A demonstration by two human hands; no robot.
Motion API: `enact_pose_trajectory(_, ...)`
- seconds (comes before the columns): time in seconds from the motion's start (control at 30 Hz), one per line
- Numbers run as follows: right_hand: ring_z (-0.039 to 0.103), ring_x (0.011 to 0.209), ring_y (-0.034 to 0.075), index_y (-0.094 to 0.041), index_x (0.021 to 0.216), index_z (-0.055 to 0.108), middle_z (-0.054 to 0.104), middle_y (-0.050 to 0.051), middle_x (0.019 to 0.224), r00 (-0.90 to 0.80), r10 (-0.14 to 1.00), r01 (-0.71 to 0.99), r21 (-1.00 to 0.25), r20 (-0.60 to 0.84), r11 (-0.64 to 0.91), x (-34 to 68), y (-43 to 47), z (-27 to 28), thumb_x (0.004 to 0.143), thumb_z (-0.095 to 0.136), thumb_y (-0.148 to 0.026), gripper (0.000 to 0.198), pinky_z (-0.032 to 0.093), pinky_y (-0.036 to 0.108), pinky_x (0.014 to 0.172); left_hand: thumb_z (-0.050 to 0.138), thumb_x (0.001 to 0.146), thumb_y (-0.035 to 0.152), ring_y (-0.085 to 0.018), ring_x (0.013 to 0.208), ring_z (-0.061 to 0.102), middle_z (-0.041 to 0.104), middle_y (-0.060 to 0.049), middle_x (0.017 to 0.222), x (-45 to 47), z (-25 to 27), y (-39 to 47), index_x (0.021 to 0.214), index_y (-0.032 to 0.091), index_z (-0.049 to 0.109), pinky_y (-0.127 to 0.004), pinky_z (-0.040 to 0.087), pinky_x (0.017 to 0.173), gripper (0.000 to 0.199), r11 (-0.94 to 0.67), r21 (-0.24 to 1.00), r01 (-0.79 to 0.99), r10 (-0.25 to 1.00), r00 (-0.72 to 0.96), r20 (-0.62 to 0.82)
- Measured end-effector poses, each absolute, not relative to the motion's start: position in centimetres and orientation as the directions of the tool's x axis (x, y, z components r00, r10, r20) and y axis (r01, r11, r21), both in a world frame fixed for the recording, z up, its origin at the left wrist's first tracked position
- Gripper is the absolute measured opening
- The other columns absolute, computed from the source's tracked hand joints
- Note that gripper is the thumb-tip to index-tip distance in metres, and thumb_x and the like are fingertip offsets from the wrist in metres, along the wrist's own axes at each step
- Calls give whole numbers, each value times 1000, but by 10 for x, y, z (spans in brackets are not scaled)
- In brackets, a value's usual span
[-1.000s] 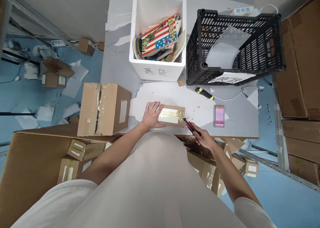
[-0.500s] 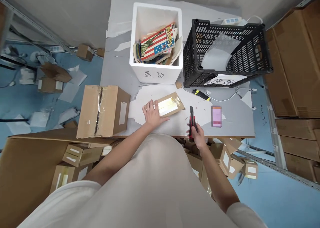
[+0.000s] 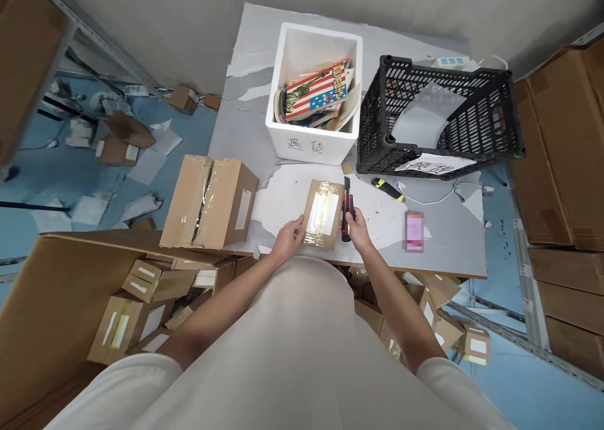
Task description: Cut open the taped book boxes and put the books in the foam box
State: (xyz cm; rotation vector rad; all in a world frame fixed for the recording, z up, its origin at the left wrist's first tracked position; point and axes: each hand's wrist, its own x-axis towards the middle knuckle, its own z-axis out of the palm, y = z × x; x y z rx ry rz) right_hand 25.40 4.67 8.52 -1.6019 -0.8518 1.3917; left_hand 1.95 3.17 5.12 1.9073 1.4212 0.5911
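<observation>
A small brown cardboard parcel (image 3: 309, 211) with a white label and shiny clear tape is in front of me, turned nearly upright to my body. At its lower left edge my left hand (image 3: 289, 238) grips it between thumb and fingers. My right hand (image 3: 357, 230) is closed around a red and black box cutter (image 3: 346, 213), whose dark blade end points away from me. The cutter lies along the parcel's right side; whether the right fingers also touch the parcel I cannot tell.
A large taped carton (image 3: 189, 203) stands left on the table (image 3: 283, 194). Behind are a white foam box (image 3: 311, 146) of books and a black crate (image 3: 372, 156). A yellow-black cutter (image 3: 387, 188) and a phone (image 3: 414, 232) lie right. Boxes fill a big carton (image 3: 42, 304) below left.
The parcel has turned to point away from me and come closer. My left hand moved from its top to its left edge. My right hand brought the box cutter beside it.
</observation>
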Motion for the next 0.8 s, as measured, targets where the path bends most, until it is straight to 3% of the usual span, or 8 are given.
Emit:
enact_pose_trajectory(0.17, 53, 61, 11, -21, 108, 47, 58, -1, 79, 193, 872, -33, -892, -449, -451, 251, 25, 81, 82, 51, -55, 43, 50, 27, 57, 49, 86, 27, -16, 84, 62, 61, -11, 113, 23, 62, 43, 132, 15, 47, -32, 54, 76, 48, -107, 751, 652, 961, 260, -89)
enact_pose_trajectory(0.23, 54, 61, 10, -22, 108, 48, 61, 2, 90, 214, 852, -82, -877, -479, -473, 250, 8, 81, 81, 54, -57, 45, 50, 25, 54, 48, 86, 27, -19, 92, 62, 58, -13, 120, 28, 68, 62, 133, 15, 46, -35, 54, 81, 49, -74, 744, 664, 964, 238, -116)
enact_pose_trajectory(0.37, 62, 70, 12, -26, 105, 48, 57, 4, 119, 207, 776, -333, -789, -596, -517, 242, -32, 84, 75, 62, -59, 47, 54, 27, 54, 51, 84, 34, -25, 117, 54, 50, -15, 134, 46, 78, 125, 138, 14, 40, -40, 45, 99, 59, -145, 727, 672, 960, 273, -62)
enact_pose_trajectory(0.47, 68, 80, 18, -30, 107, 47, 59, 3, 119, 128, 707, -553, -641, -696, -531, 232, -51, 87, 73, 68, -55, 47, 58, 35, 63, 57, 79, 34, -28, 132, 40, 45, -14, 141, 59, 79, 174, 137, 13, 44, -41, 33, 110, 63, -233, 695, 680, 924, 378, -60)
enact_pose_trajectory(0.63, 71, 83, 22, -28, 105, 48, 68, 4, 103, 119, 621, -686, -516, -775, -513, 220, -46, 89, 74, 70, -51, 44, 58, 42, 74, 54, 78, 32, -23, 105, 61, 67, -6, 114, 62, 73, 198, 115, 18, 63, -33, 46, 96, 40, -149, 704, 695, 868, 433, -244)
enact_pose_trajectory(0.8, 68, 81, 16, -28, 109, 48, 68, 2, 105, 262, 688, -609, -669, -677, -426, 236, -18, 85, 76, 67, -49, 44, 56, 39, 81, 56, 75, 33, -21, 90, 63, 70, -6, 100, 33, 69, 169, 100, 17, 66, -31, 48, 85, 30, 62, 715, 696, 970, 126, -206)
